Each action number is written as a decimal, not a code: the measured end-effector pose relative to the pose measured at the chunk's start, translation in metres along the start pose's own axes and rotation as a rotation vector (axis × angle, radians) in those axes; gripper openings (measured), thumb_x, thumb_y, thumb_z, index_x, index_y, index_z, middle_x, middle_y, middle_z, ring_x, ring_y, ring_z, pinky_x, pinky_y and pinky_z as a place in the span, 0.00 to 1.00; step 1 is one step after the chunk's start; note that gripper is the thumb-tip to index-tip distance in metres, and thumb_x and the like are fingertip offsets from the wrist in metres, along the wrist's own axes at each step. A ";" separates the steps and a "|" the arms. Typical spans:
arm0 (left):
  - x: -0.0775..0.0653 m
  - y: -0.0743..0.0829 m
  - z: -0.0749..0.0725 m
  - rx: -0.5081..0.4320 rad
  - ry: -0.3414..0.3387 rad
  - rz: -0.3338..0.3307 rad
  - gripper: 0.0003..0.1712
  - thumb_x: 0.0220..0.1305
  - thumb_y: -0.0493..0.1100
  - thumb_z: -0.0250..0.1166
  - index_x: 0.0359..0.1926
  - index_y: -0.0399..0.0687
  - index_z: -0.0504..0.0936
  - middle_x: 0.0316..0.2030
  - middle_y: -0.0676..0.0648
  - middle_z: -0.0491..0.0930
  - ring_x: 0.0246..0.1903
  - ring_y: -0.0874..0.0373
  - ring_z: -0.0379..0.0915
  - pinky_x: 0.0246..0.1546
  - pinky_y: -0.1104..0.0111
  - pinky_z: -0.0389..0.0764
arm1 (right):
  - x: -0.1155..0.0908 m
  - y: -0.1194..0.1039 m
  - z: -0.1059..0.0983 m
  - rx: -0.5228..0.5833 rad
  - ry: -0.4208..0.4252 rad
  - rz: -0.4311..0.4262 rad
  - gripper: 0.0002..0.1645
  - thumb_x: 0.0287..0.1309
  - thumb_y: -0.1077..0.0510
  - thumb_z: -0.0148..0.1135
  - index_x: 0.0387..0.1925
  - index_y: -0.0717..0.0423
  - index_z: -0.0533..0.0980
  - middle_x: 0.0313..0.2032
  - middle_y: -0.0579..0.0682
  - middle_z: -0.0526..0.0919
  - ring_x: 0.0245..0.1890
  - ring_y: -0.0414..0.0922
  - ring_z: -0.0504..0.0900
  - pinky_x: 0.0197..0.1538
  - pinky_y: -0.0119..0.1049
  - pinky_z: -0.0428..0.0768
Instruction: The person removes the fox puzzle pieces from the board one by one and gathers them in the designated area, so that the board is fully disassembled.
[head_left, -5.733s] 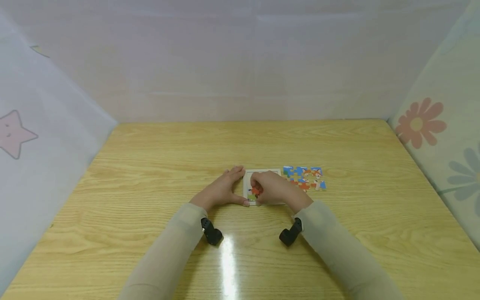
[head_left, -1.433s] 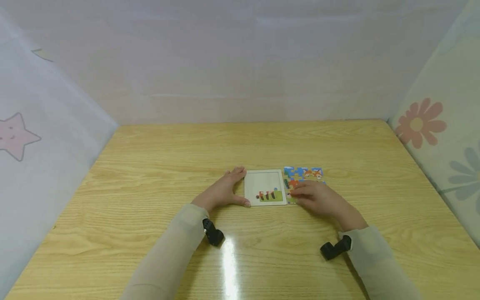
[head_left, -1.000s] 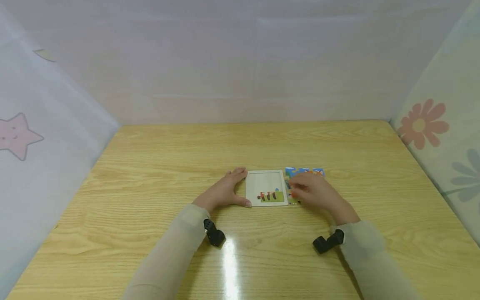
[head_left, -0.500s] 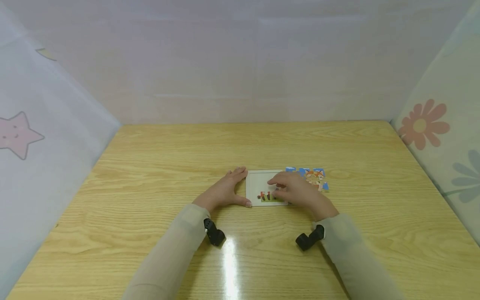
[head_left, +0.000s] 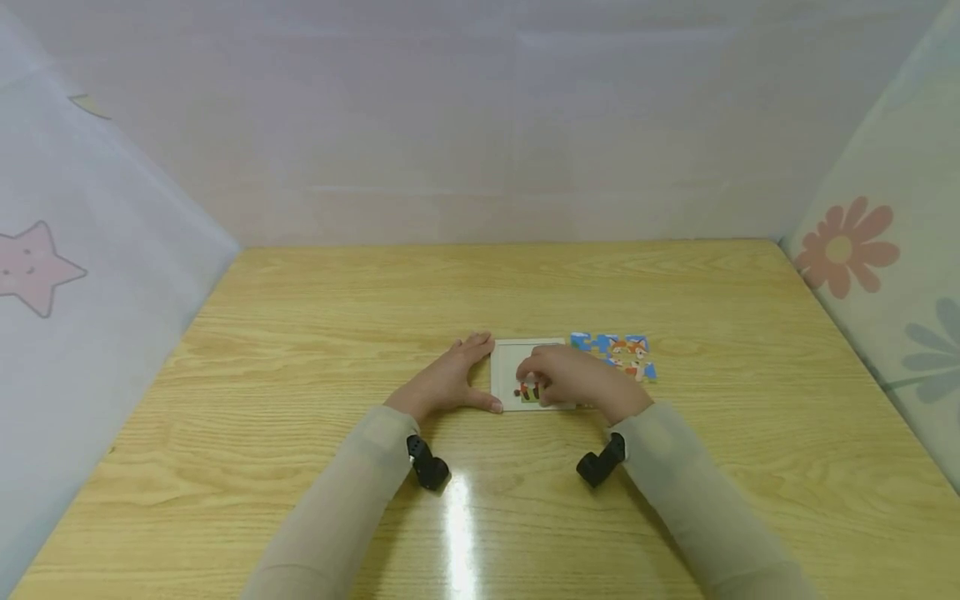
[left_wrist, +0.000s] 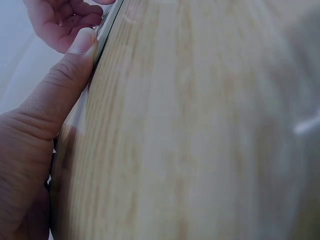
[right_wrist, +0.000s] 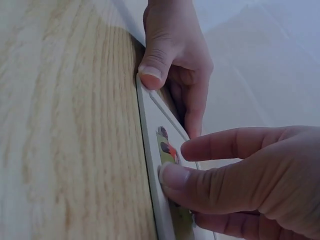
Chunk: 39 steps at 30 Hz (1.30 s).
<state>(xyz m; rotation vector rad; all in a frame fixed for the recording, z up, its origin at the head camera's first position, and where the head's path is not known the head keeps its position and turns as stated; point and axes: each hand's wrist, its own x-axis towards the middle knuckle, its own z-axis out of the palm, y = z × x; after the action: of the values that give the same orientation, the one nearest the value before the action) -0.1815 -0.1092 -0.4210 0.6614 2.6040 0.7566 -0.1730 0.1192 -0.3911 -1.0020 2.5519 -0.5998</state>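
A pale square puzzle tray (head_left: 506, 367) lies on the table in the head view. My left hand (head_left: 447, 379) rests at its left edge, fingers extended toward the far corner and thumb on the near corner; the left wrist view shows that thumb (left_wrist: 75, 67) at the rim. My right hand (head_left: 581, 377) is bent over the tray. In the right wrist view its thumb (right_wrist: 210, 187) overlaps joined green, red and brown puzzle pieces (right_wrist: 164, 146), with the index finger a little apart. I cannot tell whether these fingers hold a piece.
Several loose puzzle pieces (head_left: 633, 354), blue and orange with a fox's face, lie right of the tray, partly hidden behind the right hand. Wood-grain table (head_left: 300, 317) surrounds everything, with a pale cloth (head_left: 480, 125) behind it and patterned cloths at both sides.
My right hand has gone from the loose pieces leftward to above the tray, its fingers now more bent. The joined pieces sit farther right in the tray than several seconds ago. My left hand stays put.
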 end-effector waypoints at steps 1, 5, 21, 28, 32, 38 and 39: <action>0.000 0.000 0.000 0.000 -0.002 -0.001 0.63 0.39 0.65 0.72 0.71 0.48 0.52 0.72 0.51 0.43 0.70 0.42 0.34 0.69 0.52 0.45 | 0.001 -0.002 -0.001 -0.013 -0.015 0.007 0.21 0.48 0.70 0.63 0.46 0.55 0.79 0.33 0.47 0.76 0.30 0.39 0.72 0.36 0.31 0.75; 0.000 0.000 0.001 0.004 0.001 0.002 0.63 0.38 0.66 0.72 0.71 0.48 0.52 0.72 0.50 0.42 0.70 0.42 0.34 0.69 0.52 0.46 | 0.006 -0.008 -0.005 -0.043 -0.062 0.055 0.18 0.47 0.70 0.66 0.41 0.52 0.79 0.29 0.46 0.74 0.29 0.41 0.71 0.34 0.33 0.74; 0.001 -0.002 0.001 0.007 0.001 0.005 0.64 0.38 0.67 0.71 0.71 0.48 0.52 0.72 0.50 0.42 0.70 0.43 0.34 0.69 0.53 0.46 | 0.017 -0.016 -0.010 -0.035 -0.141 0.169 0.14 0.43 0.68 0.71 0.30 0.52 0.75 0.25 0.45 0.74 0.25 0.41 0.70 0.28 0.31 0.70; 0.001 -0.003 0.001 0.016 0.004 0.018 0.63 0.38 0.67 0.71 0.71 0.48 0.52 0.72 0.50 0.43 0.70 0.44 0.35 0.69 0.53 0.46 | 0.021 -0.015 -0.011 0.002 -0.197 0.190 0.15 0.43 0.69 0.71 0.30 0.54 0.73 0.26 0.46 0.74 0.25 0.41 0.70 0.28 0.30 0.70; 0.002 -0.002 0.002 0.015 0.003 0.025 0.63 0.39 0.66 0.71 0.71 0.47 0.52 0.72 0.49 0.43 0.70 0.44 0.35 0.69 0.53 0.46 | 0.019 -0.011 -0.011 0.023 -0.211 0.176 0.15 0.45 0.68 0.69 0.31 0.53 0.71 0.27 0.46 0.73 0.25 0.41 0.69 0.28 0.31 0.69; 0.004 -0.001 0.001 0.037 0.003 0.031 0.63 0.39 0.65 0.72 0.71 0.46 0.51 0.72 0.48 0.42 0.71 0.45 0.34 0.69 0.53 0.45 | 0.014 -0.001 -0.010 0.111 -0.193 0.152 0.13 0.49 0.68 0.66 0.33 0.53 0.71 0.27 0.48 0.71 0.24 0.42 0.66 0.26 0.32 0.67; 0.004 -0.001 0.001 0.038 0.002 0.029 0.63 0.39 0.65 0.72 0.71 0.46 0.51 0.72 0.48 0.42 0.71 0.46 0.34 0.69 0.53 0.45 | 0.014 0.000 -0.010 0.118 -0.187 0.146 0.13 0.49 0.68 0.66 0.33 0.54 0.71 0.27 0.48 0.71 0.24 0.42 0.66 0.26 0.32 0.67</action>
<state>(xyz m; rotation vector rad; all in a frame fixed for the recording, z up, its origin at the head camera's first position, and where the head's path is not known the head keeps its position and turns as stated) -0.1844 -0.1078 -0.4233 0.7116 2.6220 0.7190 -0.1868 0.1122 -0.3849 -0.7855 2.3708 -0.5799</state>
